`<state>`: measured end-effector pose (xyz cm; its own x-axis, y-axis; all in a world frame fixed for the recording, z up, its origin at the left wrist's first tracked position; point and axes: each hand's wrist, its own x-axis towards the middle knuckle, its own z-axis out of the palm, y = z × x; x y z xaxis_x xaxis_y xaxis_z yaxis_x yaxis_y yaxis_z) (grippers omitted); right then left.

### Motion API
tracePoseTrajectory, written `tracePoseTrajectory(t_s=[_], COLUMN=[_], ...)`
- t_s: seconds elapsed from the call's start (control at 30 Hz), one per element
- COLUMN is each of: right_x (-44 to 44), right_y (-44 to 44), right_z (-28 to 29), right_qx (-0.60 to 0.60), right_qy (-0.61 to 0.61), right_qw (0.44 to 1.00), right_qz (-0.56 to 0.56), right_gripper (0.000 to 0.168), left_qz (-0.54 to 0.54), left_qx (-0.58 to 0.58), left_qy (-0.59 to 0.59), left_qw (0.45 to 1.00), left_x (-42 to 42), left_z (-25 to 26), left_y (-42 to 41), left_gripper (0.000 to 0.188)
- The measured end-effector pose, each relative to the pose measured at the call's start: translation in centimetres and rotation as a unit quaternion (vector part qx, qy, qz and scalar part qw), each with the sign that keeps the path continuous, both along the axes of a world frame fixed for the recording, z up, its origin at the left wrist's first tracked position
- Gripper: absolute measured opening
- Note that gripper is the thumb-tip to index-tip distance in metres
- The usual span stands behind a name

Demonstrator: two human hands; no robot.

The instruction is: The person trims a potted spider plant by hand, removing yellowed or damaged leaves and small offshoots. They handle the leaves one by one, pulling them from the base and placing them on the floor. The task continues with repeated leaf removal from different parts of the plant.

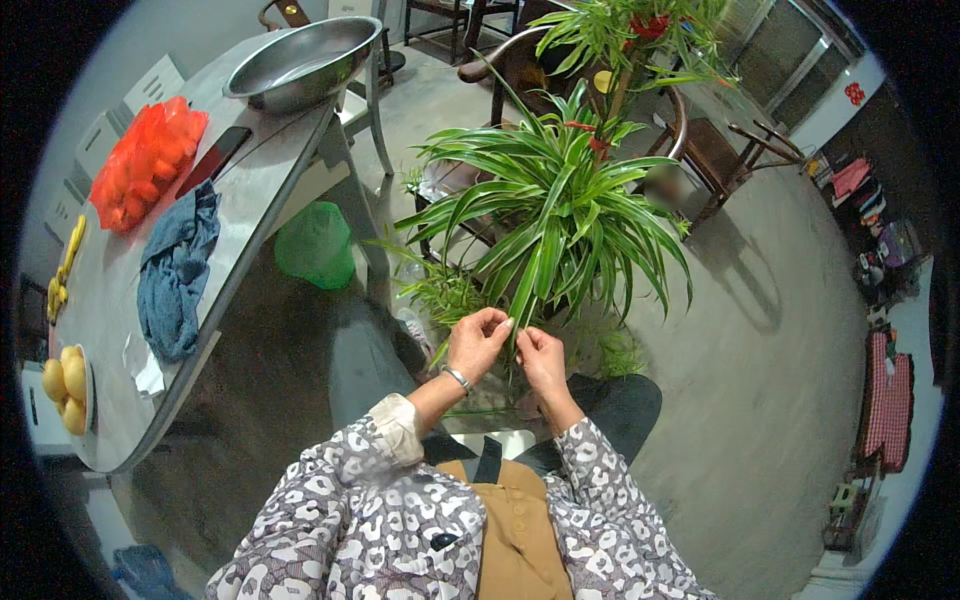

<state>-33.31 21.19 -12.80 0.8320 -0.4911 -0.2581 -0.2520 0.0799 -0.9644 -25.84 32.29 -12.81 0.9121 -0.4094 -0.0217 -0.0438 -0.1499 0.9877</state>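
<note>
A bushy spider plant (577, 195) with long green, pale-edged leaves stands before me, its stalk tied with red strips. My left hand (480, 345), a metal bangle at its wrist, pinches a leaf at the near side of the plant between thumb and forefinger. Close to its right, the thumb and fingertips of my right hand (541, 358) are closed on the same leaf or one beside it. The fingertips of both hands almost touch. The plant's base is hidden behind its leaves.
On the left, a grey table (247, 187) bears a metal basin (304, 64), a red bag (146, 165), a blue cloth (178, 277) and a plate of round yellow fruit (71, 382). A green bag (315, 244) hangs or stands beside it. Wooden chairs (701, 157) stand behind the plant.
</note>
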Motion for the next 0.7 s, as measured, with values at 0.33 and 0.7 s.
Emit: tracePoseTrajectory(t_s=[0.33, 0.7], right_x=[-6.1, -6.1], right_y=[2.2, 0.8], right_z=[-1.7, 1.8], right_qx=[0.05, 0.099], right_qy=[0.087, 0.057], right_qw=[0.99, 0.993], right_qz=[0.1, -0.003], right_gripper=[0.027, 0.033], left_qz=[-0.064, -0.135], left_qx=[-0.021, -0.089], left_qy=[0.092, 0.163], left_qw=[0.993, 0.973], left_x=[-1.4, -3.1], left_z=[-1.4, -0.1], left_y=[1.6, 3.0], left_gripper=[0.013, 0.02])
